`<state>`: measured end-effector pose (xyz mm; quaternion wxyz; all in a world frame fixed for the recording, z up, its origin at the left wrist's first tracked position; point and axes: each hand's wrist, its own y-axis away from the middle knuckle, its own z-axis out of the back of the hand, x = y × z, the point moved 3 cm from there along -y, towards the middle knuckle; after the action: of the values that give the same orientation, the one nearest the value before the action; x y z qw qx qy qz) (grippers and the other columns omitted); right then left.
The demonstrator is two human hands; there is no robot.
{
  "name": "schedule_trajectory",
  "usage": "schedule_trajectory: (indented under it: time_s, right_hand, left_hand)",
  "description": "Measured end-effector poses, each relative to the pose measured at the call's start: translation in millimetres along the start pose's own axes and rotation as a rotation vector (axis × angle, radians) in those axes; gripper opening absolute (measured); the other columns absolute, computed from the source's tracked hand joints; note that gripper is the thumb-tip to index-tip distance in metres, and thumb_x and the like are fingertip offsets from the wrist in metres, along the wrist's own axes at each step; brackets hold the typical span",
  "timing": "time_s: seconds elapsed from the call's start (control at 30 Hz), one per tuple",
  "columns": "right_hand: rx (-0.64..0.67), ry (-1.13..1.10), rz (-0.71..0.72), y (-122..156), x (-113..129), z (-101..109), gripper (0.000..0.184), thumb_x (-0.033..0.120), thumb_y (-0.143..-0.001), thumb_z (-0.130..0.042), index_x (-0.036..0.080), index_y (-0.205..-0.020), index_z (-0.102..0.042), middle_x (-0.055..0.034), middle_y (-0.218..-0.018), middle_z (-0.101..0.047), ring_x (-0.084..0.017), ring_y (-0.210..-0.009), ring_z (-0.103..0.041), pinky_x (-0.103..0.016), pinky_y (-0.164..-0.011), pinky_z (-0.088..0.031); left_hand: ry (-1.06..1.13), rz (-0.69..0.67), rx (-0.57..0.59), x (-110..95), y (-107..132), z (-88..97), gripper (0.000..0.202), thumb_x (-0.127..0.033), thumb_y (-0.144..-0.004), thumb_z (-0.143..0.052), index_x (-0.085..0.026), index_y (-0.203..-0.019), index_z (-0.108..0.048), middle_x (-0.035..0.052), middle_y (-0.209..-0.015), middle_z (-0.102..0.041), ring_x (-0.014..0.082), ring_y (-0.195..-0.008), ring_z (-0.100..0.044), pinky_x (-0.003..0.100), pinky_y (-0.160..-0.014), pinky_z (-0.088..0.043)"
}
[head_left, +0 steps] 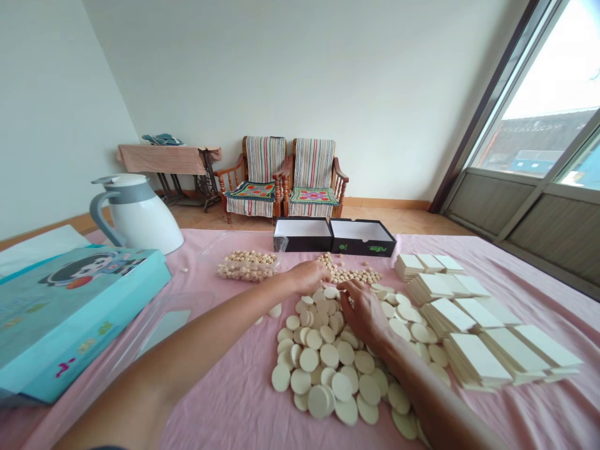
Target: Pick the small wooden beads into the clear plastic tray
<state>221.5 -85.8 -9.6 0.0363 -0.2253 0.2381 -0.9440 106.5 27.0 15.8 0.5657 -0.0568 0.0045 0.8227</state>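
A big heap of flat cream-coloured discs point(328, 369) lies on the pink tablecloth point(225, 406) in front of me. My left hand point(307, 276) reaches to the far edge of the heap, fingers curled down among small beige beads point(349, 272); what it grips is hidden. My right hand point(363, 309) rests palm-down on the discs just right of it, fingers bent onto them. Both hands nearly touch.
Stacks of cream rectangular plates point(469, 325) fill the right side. A black two-part open box point(337, 236) stands behind the beads. A clear bag of beads point(246, 265), a white jug point(138, 215) and a blue carton point(60, 306) sit at the left. Two chairs point(285, 178) stand by the wall.
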Motion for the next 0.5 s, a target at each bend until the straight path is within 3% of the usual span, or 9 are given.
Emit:
schedule_trajectory:
  time_s: [0.3,0.5]
  right_hand:
    - [0.002,-0.011,0.001,-1,-3,-2,0.022,0.017,-0.087,-0.042,0.018,-0.093,-0.063,-0.0065,-0.09,-0.063,-0.017,-0.082,-0.058,-0.026,-0.073,-0.042]
    - [0.002,-0.016,-0.002,-1,-3,-2,0.022,0.017,-0.087,-0.042,0.018,-0.093,-0.063,-0.006,-0.09,-0.063,-0.016,-0.083,-0.058,-0.026,-0.073,-0.041]
  left_hand:
    - [-0.034,-0.007,0.111,-7,-22,-4.9,0.019,-0.002,-0.058,-0.058,-0.018,-0.062,-0.066,0.0018,-0.063,-0.065,0.0168,-0.063,-0.059,0.023,-0.052,-0.038]
    - [-0.06,0.047,0.081,-12,-18,0.4,0.014,-0.008,-0.063,-0.058,-0.019,-0.068,-0.065,0.004,-0.071,-0.067,0.0191,-0.068,-0.06,0.025,-0.055,-0.041]
